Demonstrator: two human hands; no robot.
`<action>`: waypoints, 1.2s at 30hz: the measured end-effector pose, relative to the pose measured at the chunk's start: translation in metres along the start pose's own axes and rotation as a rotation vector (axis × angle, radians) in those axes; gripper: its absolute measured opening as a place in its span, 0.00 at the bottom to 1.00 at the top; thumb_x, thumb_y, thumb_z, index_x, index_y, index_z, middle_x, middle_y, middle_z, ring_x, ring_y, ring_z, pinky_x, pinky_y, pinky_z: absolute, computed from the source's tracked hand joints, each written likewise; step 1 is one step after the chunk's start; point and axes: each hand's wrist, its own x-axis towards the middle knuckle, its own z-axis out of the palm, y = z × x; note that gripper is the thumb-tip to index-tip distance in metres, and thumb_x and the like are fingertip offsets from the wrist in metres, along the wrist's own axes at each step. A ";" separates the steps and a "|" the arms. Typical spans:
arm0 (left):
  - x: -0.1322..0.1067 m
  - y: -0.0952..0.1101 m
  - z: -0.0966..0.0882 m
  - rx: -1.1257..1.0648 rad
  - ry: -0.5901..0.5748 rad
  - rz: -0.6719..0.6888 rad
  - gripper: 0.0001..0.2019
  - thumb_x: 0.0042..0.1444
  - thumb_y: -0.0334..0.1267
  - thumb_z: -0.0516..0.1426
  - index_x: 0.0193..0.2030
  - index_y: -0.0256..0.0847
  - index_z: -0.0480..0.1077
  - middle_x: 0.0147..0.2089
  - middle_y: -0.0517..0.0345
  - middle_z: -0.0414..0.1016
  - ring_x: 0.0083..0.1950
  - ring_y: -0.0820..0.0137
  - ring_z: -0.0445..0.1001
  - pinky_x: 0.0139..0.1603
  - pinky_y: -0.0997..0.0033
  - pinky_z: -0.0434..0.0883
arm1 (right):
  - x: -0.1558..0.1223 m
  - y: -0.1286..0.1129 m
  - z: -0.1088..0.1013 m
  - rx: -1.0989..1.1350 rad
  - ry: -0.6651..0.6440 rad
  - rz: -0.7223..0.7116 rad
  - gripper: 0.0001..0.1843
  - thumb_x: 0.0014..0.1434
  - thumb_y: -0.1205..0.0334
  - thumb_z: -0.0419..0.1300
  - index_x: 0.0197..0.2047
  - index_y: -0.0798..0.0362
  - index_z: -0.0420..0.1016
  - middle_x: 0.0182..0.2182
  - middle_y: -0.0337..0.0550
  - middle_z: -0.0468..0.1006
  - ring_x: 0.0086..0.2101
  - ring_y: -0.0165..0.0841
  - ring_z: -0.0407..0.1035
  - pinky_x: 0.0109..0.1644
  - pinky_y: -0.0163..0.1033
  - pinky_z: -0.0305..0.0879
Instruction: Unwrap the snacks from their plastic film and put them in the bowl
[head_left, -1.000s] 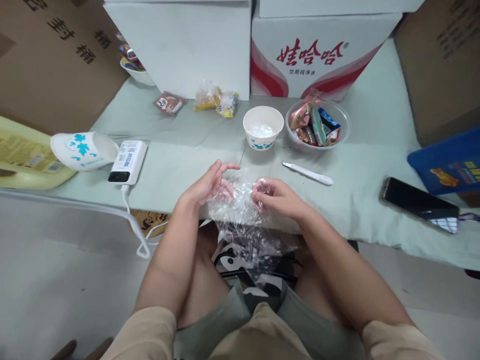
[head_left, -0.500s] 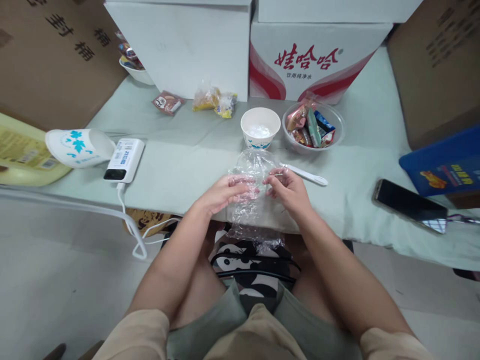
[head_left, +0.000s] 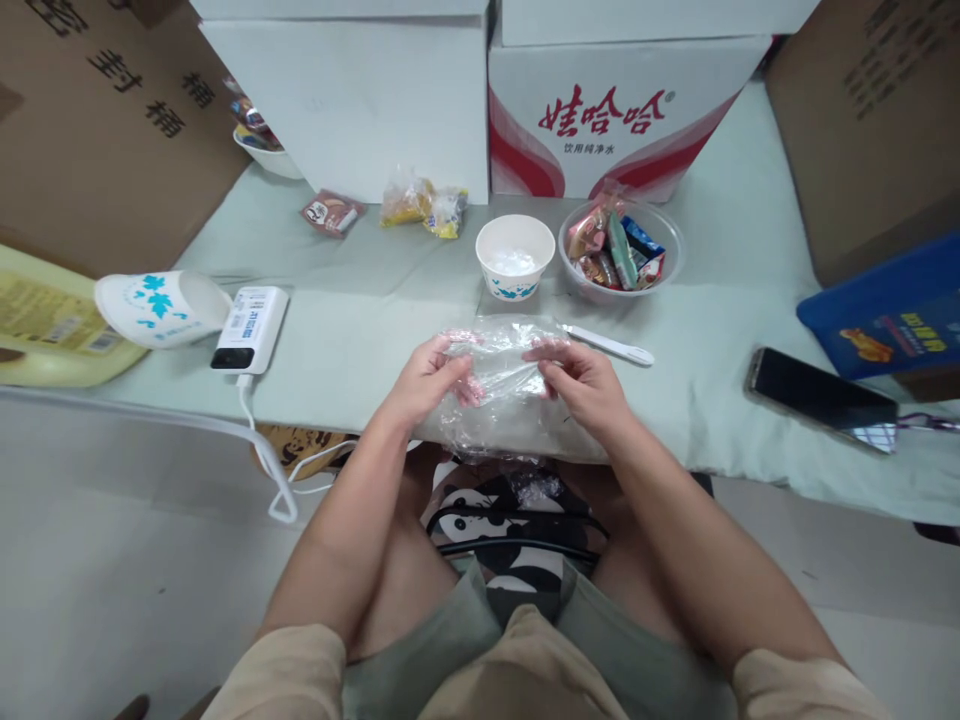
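Observation:
A crinkled sheet of clear plastic film is stretched between my two hands over the table's front edge. Its lower part hangs down over my lap. My left hand grips the film on the left, partly behind or inside it. On the other side my right hand pinches it between thumb and fingers. Just beyond my right hand lies a white plastic knife. A paper cup with something white and shiny in it stands past the film, beside a clear bowl of wrapped snacks.
Toward the left are a power bank with a white cable, a tipped paper cup and a yellow jug. A phone and a blue package are at right. Cartons and small snack packets line the back.
My hands have moved apart, spreading the film wider. Its bunched middle now looks flatter and more taut. The view has shifted slightly.

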 end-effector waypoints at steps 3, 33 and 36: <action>0.001 -0.001 -0.006 -0.029 -0.032 -0.008 0.28 0.47 0.49 0.68 0.51 0.39 0.69 0.26 0.59 0.79 0.24 0.68 0.78 0.25 0.73 0.71 | 0.000 0.001 -0.001 -0.033 0.036 -0.035 0.15 0.56 0.52 0.61 0.44 0.50 0.79 0.37 0.42 0.81 0.25 0.27 0.66 0.32 0.39 0.69; 0.017 -0.006 -0.003 0.016 -0.002 -0.044 0.18 0.50 0.40 0.66 0.47 0.38 0.70 0.33 0.58 0.80 0.30 0.73 0.77 0.31 0.76 0.70 | -0.008 -0.002 -0.009 -0.168 0.044 -0.173 0.51 0.61 0.43 0.59 0.76 0.41 0.33 0.51 0.49 0.80 0.52 0.44 0.74 0.56 0.55 0.70; 0.020 -0.009 -0.006 -0.002 0.053 -0.023 0.19 0.48 0.37 0.66 0.47 0.39 0.71 0.32 0.59 0.79 0.29 0.73 0.77 0.29 0.77 0.69 | -0.011 0.000 -0.009 -0.220 -0.019 -0.210 0.45 0.62 0.46 0.59 0.75 0.44 0.42 0.45 0.47 0.81 0.53 0.45 0.73 0.61 0.58 0.65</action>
